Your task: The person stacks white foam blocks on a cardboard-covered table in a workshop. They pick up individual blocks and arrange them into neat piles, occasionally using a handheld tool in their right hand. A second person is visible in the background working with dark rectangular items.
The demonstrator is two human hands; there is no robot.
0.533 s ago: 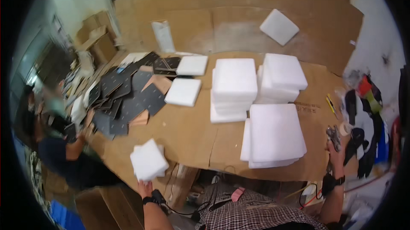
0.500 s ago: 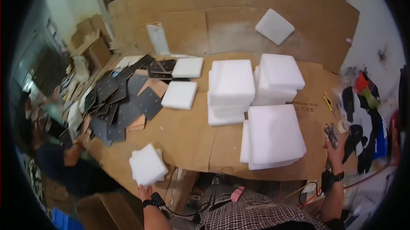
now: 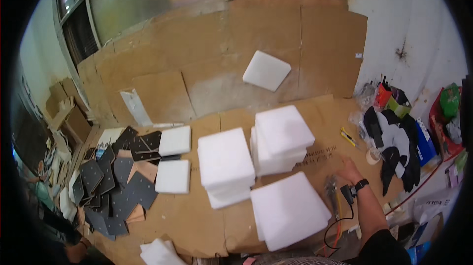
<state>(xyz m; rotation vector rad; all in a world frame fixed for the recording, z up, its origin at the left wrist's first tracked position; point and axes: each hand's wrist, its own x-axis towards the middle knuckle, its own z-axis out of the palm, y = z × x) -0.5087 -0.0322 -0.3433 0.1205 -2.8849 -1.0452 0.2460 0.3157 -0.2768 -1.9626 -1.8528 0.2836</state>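
Note:
My right hand (image 3: 350, 170) is over the right side of the cardboard-covered table, fingers apart and nothing in them. Just left of it, near the table's edge, is a grey metal tool (image 3: 331, 185) that looks like a spray gun, with a yellow-orange hose running down from it. White foam pads are piled in three stacks: a front stack (image 3: 290, 211) nearest my hand, a left stack (image 3: 226, 159) and a back stack (image 3: 285, 129). My left hand is out of view; at the bottom edge are tilted white pads (image 3: 160, 252), partly cut off.
Dark panels (image 3: 133, 176) with small light marks lie heaped at left, beside two single white pads (image 3: 172, 176). A yellow cutter (image 3: 349, 137), a tape roll (image 3: 373, 155) and black-and-grey gloves (image 3: 394, 142) lie at right. Another person's hand (image 3: 78, 251) shows lower left.
The view has tilted up and turned right. My right hand has let go of the metal tool, which now sits beside it. My left hand, earlier at the small pad pile, has left the view.

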